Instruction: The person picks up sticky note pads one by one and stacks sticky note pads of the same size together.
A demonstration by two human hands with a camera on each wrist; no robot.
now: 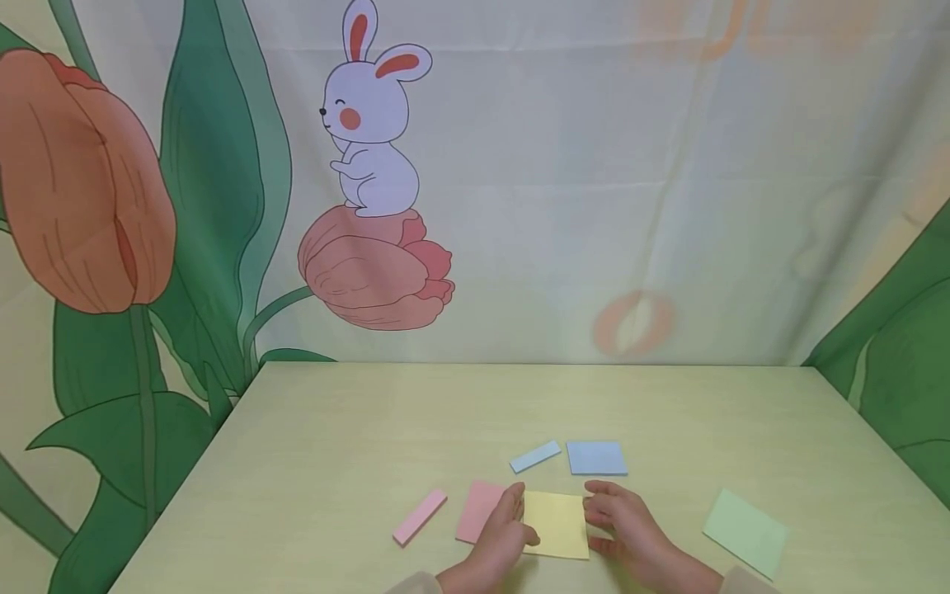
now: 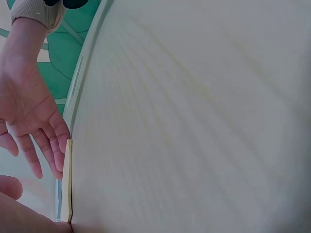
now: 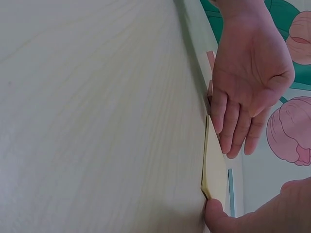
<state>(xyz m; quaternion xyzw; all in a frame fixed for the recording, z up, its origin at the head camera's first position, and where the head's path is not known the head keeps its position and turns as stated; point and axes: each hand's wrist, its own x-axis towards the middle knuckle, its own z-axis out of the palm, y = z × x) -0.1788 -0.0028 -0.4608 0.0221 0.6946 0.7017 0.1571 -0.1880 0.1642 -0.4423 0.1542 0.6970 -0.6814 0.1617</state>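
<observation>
A square yellow sticky note pad [image 1: 557,525] lies on the table between the two hands. At its left edge stands my left hand [image 1: 499,540], fingers straight, its thumb overlapping the pad's lower left corner in the head view. My right hand [image 1: 631,528] is at the right edge, fingers loosely extended and palm facing in. From the right wrist, the left palm [image 3: 248,73] shows flat beside the yellow pad [image 3: 214,167], seen nearly edge-on. Partly hidden behind the left hand is a pink pad [image 1: 477,507].
A narrow pink strip pad [image 1: 420,518] lies at the left. Beyond the yellow pad are a narrow light-blue strip pad [image 1: 535,456] and a wider blue pad [image 1: 597,459]. To the right sits a green pad [image 1: 745,532]. A printed cloth [image 1: 519,206] hangs behind the table [image 1: 334,429].
</observation>
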